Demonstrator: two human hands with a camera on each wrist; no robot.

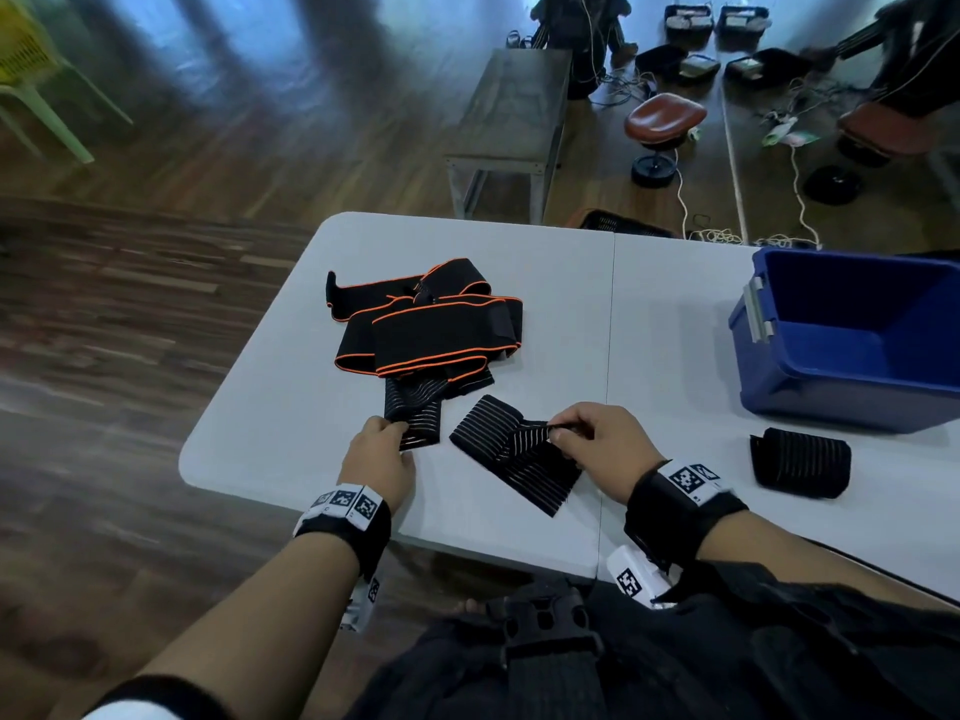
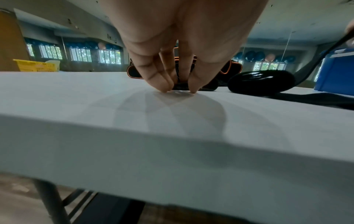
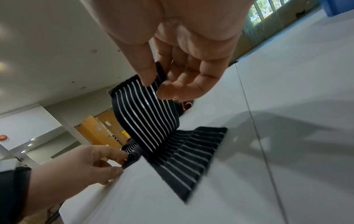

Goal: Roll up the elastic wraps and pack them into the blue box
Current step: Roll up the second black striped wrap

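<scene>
We see a black striped wrap [image 1: 511,449] with thin pale lines running along its length, lying partly flat near the front edge of the white table [image 1: 270,387]. One end of it rises off the surface, lifted by our right hand [image 1: 605,444], whose thumb and forefinger pinch that raised end; the right wrist view shows the strip curving down from the fingers [image 3: 147,72] to the flat part on the table. Our left hand [image 1: 382,454] grasps the near end of another striped strip [image 1: 413,415] just beside it, fingertips [image 2: 162,84] pressed down to the tabletop around the dark fabric.

Behind both strips, toward the middle of the table, the orange-edged wraps [image 1: 431,319] lie in a loose overlapping heap, touching the striped strip at our left hand. The blue box [image 1: 852,335] stands open at the right side of the table, well apart from our hands, and a rolled wrap [image 1: 800,462] sits in front of it near the front edge. Bare tabletop lies between the lifted wrap and the box, and also left of our left hand out to the rounded front-left corner.
</scene>
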